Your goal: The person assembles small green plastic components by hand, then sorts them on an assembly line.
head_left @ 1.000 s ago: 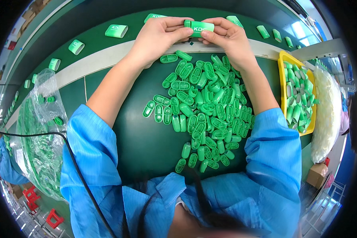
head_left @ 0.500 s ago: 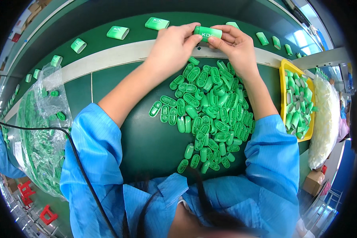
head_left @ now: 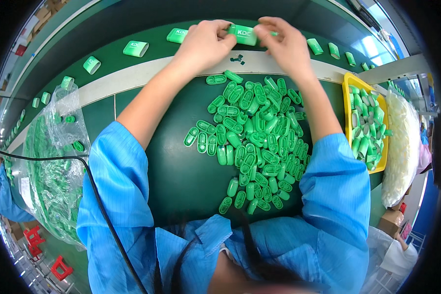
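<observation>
Over the far belt, a green oval plastic casing (head_left: 243, 34) with white lettering lies level between my two hands. My left hand (head_left: 206, 43) pinches its left end between thumb and fingers. At the other end is my right hand (head_left: 285, 46), slightly blurred, its thumb close to the casing and its fingers apart; whether it touches is hard to tell. Below my hands, a heap of green oval end pieces (head_left: 259, 132) covers part of the dark green table. Several small dark green bits (head_left: 237, 60) lie on the white rail (head_left: 157, 63).
More printed casings, such as one (head_left: 135, 48), stand spaced along the green belt (head_left: 112, 51). A yellow tray (head_left: 347, 98) of casings is at right, beside a stuffed clear bag (head_left: 399, 152). At left lies a plastic bag (head_left: 49, 171) of green parts, with a black cable (head_left: 39, 159) crossing it.
Both hands have moved away from me with the casing, from above the rail to over the belt. My right fingers have loosened from it. The belt casings have shifted left.
</observation>
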The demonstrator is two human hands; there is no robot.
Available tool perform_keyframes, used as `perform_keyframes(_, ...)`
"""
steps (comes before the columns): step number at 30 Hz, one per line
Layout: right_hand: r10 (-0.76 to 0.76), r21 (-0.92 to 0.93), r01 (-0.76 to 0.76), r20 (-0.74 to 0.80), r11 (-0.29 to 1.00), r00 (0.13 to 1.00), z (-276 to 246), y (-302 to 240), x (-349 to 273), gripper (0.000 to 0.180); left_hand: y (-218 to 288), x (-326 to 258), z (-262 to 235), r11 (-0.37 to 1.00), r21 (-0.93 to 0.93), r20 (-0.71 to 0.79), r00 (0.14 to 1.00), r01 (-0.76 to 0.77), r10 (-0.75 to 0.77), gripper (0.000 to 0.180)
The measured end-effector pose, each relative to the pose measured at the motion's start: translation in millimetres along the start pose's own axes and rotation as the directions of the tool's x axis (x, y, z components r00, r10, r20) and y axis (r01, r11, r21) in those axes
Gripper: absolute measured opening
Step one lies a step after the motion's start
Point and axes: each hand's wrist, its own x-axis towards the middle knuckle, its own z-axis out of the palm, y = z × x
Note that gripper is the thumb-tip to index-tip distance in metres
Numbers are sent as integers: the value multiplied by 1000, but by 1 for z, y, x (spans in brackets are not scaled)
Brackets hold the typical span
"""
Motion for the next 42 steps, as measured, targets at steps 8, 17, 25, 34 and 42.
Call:
perform_keyframes(8,-161,-617,111,-26,779,987,-21,92,27,33,8,-25,-46,850,442,230,952,-287,202,33)
perform_keyframes(17,-11,-467,36,56,883,998,-16,53,24,40,29,-41,-41,916,376,285,958,-138,27,24)
perform_keyframes(25,178,-61,-168,242,984,954,-17,6,6,38,8,-17,-15,990,-99,193,978,103,-83,28)
perform_keyframes(34,143,643,-257,225,722,964,5,7,-18,30,10,-25,-7,795,-545,199,962,266,-186,31)
perform_keyframes(42,165,692,-309,268,653,949,8,-6,-25,31,13,-27,-5,809,-539,128,973,232,-194,31)
